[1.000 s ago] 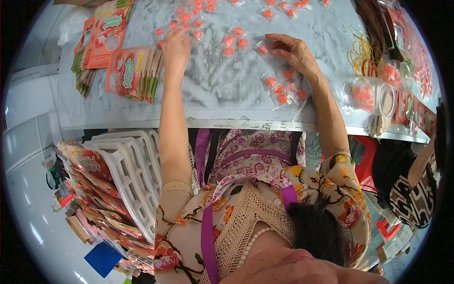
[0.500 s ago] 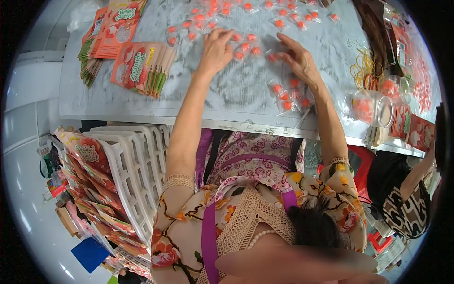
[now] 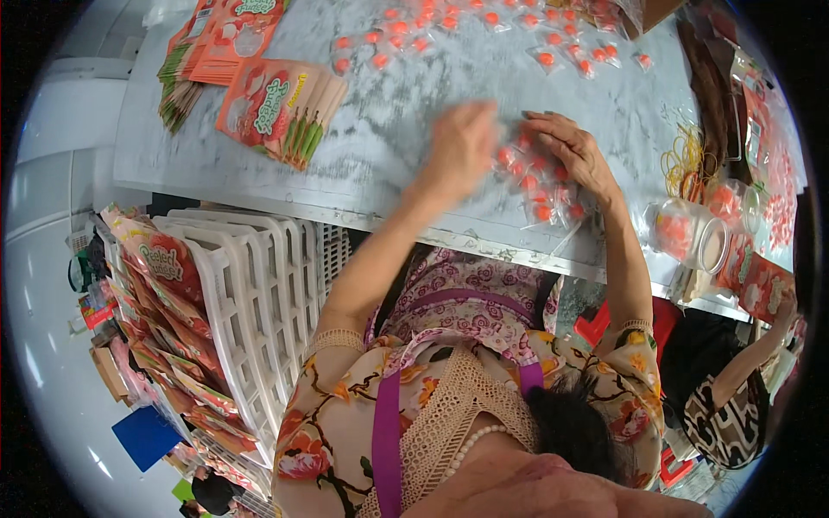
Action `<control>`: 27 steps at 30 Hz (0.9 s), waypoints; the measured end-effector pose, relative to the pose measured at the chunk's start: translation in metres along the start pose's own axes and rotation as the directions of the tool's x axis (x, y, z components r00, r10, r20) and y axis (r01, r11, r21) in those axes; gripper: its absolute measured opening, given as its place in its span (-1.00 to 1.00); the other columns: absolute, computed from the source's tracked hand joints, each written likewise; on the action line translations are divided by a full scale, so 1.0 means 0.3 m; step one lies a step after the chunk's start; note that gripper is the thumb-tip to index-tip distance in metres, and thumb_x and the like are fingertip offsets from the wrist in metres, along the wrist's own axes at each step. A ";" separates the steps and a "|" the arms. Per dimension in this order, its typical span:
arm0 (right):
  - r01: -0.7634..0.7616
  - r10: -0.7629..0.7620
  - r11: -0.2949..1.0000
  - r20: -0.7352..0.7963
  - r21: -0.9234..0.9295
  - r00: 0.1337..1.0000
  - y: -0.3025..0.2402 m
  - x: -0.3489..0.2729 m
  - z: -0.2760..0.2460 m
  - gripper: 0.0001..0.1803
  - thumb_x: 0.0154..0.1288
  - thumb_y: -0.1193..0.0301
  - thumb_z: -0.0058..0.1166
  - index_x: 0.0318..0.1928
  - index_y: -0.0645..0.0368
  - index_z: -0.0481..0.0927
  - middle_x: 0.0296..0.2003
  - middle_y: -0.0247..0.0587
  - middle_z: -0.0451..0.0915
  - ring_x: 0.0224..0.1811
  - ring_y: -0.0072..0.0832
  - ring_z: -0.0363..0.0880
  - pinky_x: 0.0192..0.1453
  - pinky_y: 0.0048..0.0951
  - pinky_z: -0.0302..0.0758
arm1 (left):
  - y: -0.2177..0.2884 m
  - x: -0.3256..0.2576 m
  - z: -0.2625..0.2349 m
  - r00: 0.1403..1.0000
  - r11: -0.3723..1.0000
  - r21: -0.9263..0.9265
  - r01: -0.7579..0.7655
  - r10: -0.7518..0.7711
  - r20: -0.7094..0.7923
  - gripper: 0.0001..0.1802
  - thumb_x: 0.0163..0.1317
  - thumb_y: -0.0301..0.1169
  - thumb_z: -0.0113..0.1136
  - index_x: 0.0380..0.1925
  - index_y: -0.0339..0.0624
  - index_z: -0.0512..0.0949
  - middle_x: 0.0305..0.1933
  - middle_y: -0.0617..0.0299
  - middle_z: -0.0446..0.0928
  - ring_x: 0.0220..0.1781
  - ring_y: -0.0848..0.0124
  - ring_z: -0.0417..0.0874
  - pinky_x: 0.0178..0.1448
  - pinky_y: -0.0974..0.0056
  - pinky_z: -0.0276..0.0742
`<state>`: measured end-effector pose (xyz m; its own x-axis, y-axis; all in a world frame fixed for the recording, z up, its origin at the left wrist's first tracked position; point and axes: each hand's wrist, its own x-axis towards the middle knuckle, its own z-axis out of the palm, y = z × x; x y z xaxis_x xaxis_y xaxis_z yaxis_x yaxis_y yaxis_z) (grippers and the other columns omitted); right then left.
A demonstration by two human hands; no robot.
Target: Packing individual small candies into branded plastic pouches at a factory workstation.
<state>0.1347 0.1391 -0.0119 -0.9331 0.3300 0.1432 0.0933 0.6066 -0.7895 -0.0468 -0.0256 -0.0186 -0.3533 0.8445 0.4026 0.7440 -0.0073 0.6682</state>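
Wrapped orange-red pieces (image 3: 541,211) lie clustered near the front edge of the grey worktop (image 3: 380,134).
The right hand (image 3: 577,152) arches over their upper right side, half open, fingers bent; the left hand (image 3: 466,145) is blurred just to their left, its opening unclear, and I cannot tell whether either grips a piece.

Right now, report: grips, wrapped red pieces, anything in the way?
Left grip blurred, right grip at the nearest wrapped red pieces; holds unclear. Pieces bunched together. Clear jar off right, not between grips.
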 end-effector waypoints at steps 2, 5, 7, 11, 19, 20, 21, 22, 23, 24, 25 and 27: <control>-0.152 0.149 0.983 0.042 0.105 0.988 -0.049 0.005 -0.023 -0.68 0.39 0.47 -0.06 0.10 0.20 0.58 0.12 -0.11 0.56 0.16 -0.21 0.49 0.26 -0.34 0.37 | -0.119 0.121 -0.134 0.989 0.990 0.042 0.137 -0.134 -0.056 -0.61 0.17 -0.46 0.12 0.04 -0.23 0.52 0.13 -0.09 0.43 0.18 -0.08 0.40 0.17 -0.07 0.34; -0.165 0.162 0.980 0.033 0.110 0.986 -0.089 0.085 -0.026 -0.70 0.38 0.48 -0.04 0.08 0.19 0.59 0.09 -0.13 0.59 0.09 -0.25 0.54 0.19 -0.36 0.43 | -0.319 0.268 -0.323 0.932 0.719 0.597 0.355 -0.322 -0.167 -0.52 0.15 -0.39 0.15 0.14 -0.05 0.51 0.20 -0.02 0.42 0.24 -0.07 0.38 0.18 -0.14 0.34; 0.037 -0.035 0.998 -0.032 0.041 0.999 -0.120 0.194 0.018 -0.68 0.36 0.50 -0.02 0.10 0.19 0.58 0.06 -0.12 0.60 0.07 -0.25 0.56 0.16 -0.35 0.46 | -0.465 0.272 -0.410 0.891 0.666 0.622 0.412 -0.438 -0.122 -0.50 0.16 -0.37 0.14 0.17 0.04 0.50 0.21 0.00 0.41 0.26 -0.07 0.37 0.22 -0.15 0.33; 0.209 -0.234 0.949 -0.082 -0.234 0.969 -0.055 0.464 0.129 -0.59 0.29 0.54 -0.01 0.16 0.16 0.51 0.02 -0.03 0.60 0.07 -0.13 0.54 0.16 -0.29 0.46 | -0.423 0.305 -0.329 0.838 0.684 0.608 0.404 -0.543 0.055 -0.50 0.24 -0.34 0.05 0.21 0.26 0.48 0.26 0.01 0.38 0.32 -0.08 0.32 0.31 -0.11 0.29; 0.152 -0.157 0.984 -0.052 -0.094 0.986 0.065 0.585 0.235 -0.54 0.18 0.57 -0.04 0.11 0.05 0.56 -0.17 0.05 0.64 -0.16 -0.05 0.59 -0.03 -0.17 0.52 | -0.346 0.282 -0.425 0.734 0.806 0.260 0.531 -0.592 0.333 -0.47 0.21 -0.54 0.07 0.23 0.01 0.47 0.05 0.01 0.54 0.10 0.24 0.58 0.08 0.24 0.51; 0.214 -0.224 0.972 -0.116 -0.093 0.968 0.078 0.588 0.243 -0.54 0.19 0.57 -0.05 0.12 0.01 0.57 -0.17 0.03 0.64 -0.17 -0.06 0.59 -0.03 -0.19 0.53 | -0.356 0.273 -0.436 0.771 0.830 0.196 0.523 -0.558 0.306 -0.46 0.21 -0.56 0.07 0.24 -0.01 0.46 0.09 0.02 0.52 0.07 0.27 0.59 0.03 0.27 0.53; 0.277 -0.291 0.956 -0.182 -0.095 0.939 0.067 0.595 0.248 -0.53 0.19 0.57 -0.05 0.13 -0.03 0.57 -0.18 0.02 0.64 -0.18 -0.07 0.59 -0.04 -0.20 0.54 | -0.379 0.254 -0.438 0.770 0.828 0.194 0.527 -0.561 0.303 -0.46 0.21 -0.56 0.07 0.24 -0.01 0.46 0.09 0.02 0.52 0.07 0.27 0.59 0.03 0.27 0.53; 0.280 -0.293 0.955 -0.178 -0.094 0.939 0.055 0.599 0.251 -0.53 0.19 0.57 -0.05 0.13 -0.03 0.57 -0.18 0.02 0.64 -0.18 -0.07 0.59 -0.04 -0.20 0.54 | -0.397 0.229 -0.433 0.829 0.853 0.334 0.400 -0.493 0.266 -0.45 0.20 -0.58 0.06 0.25 -0.03 0.44 0.13 0.02 0.48 0.07 0.26 0.59 0.01 0.26 0.54; 0.191 -0.203 0.975 -0.107 -0.118 0.973 0.042 0.605 0.253 -0.52 0.20 0.58 -0.07 0.14 -0.01 0.56 -0.13 -0.01 0.64 -0.11 -0.11 0.58 0.03 -0.24 0.51 | -0.415 0.210 -0.431 0.878 0.842 0.470 0.266 -0.413 0.242 -0.43 0.20 -0.60 0.05 0.26 -0.06 0.43 0.17 0.03 0.45 0.06 0.26 0.60 0.00 0.25 0.55; 0.095 -0.102 0.984 -0.041 -0.150 0.994 0.027 0.603 0.252 -0.52 0.22 0.60 -0.08 0.15 0.01 0.56 -0.07 -0.03 0.64 -0.04 -0.14 0.58 0.10 -0.27 0.48 | -0.407 0.206 -0.421 0.877 0.843 0.467 0.267 -0.413 0.245 -0.43 0.20 -0.60 0.05 0.26 -0.06 0.43 0.17 0.03 0.45 0.06 0.26 0.60 0.00 0.25 0.55; 0.093 -0.100 0.984 -0.039 -0.151 0.994 0.009 0.601 0.258 -0.52 0.22 0.60 -0.08 0.15 0.01 0.56 -0.07 -0.03 0.64 -0.04 -0.14 0.58 0.10 -0.27 0.48 | -0.395 0.198 -0.403 0.888 0.851 0.458 0.256 -0.395 0.237 -0.43 0.19 -0.61 0.04 0.26 -0.07 0.43 0.18 0.02 0.43 0.06 0.24 0.60 0.00 0.25 0.56; 0.163 -0.171 0.946 -0.003 -0.281 0.985 -0.019 0.594 0.269 -0.48 0.14 0.64 -0.08 0.14 0.03 0.56 -0.01 -0.06 0.62 -0.01 -0.15 0.57 0.11 -0.26 0.48 | -0.372 0.179 -0.373 0.898 0.859 0.449 0.246 -0.376 0.228 -0.43 0.19 -0.62 0.03 0.25 -0.07 0.43 0.19 0.02 0.41 0.05 0.23 0.60 0.00 0.25 0.56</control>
<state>-0.0603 0.1360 -0.0301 -0.9341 0.2237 0.2783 0.0335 0.8310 -0.5553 -0.2122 -0.0392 -0.0015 -0.4676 0.8833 -0.0327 0.8070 0.4417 0.3921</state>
